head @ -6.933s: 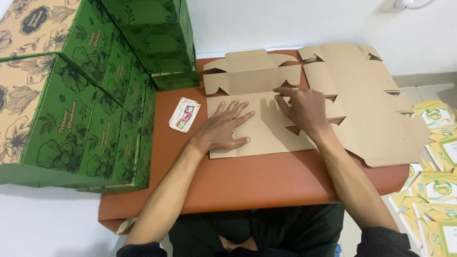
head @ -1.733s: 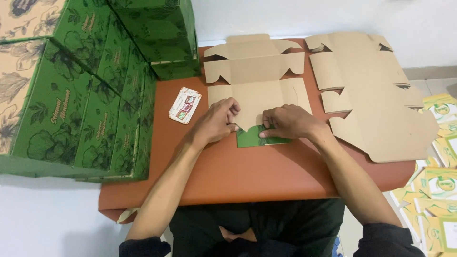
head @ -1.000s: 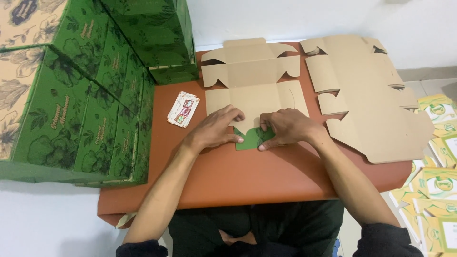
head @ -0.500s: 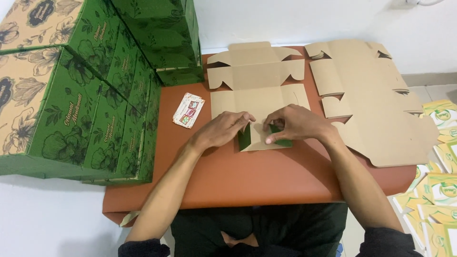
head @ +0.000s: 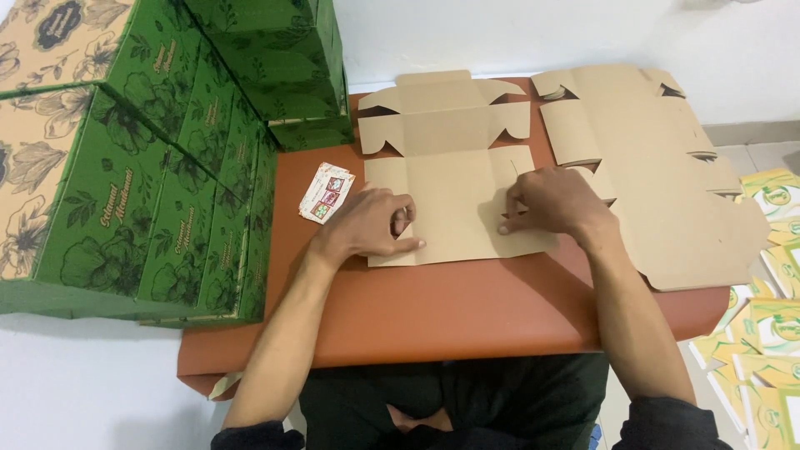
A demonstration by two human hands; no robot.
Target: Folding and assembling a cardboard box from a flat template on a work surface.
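The table (head: 467,312), topped in orange-brown, carries all the work material.

At 9 to 11 o'clock stands a stack of assembled green boxes (head: 167,158) with floral print. All are closed, so their contents cannot be determined.

At 1 to 3 o'clock lies a pile of unfolded brown blanks (head: 658,175), flat and overhanging the table's right edge, within reach of the right arm.

At centre lies the flat cardboard blank (head: 446,196), plain brown side up, its notched flaps pointing to 12 o'clock. It is flat and encloses nothing.

The left hand (head: 367,229) rests on the blank's 8 o'clock corner, fingers curled, thumb extended flat along the near edge; judged, this pins the sheet against sliding.

The right hand (head: 550,204) bears on the blank's 4 o'clock area, fingers bent, tips pressing the board, apparently along a crease line.

A small printed card (head: 326,192) lies at 10 o'clock of the left hand, apart from the blank.

Yellow-green printed sheets (head: 767,308) lie on the floor at 4 o'clock.
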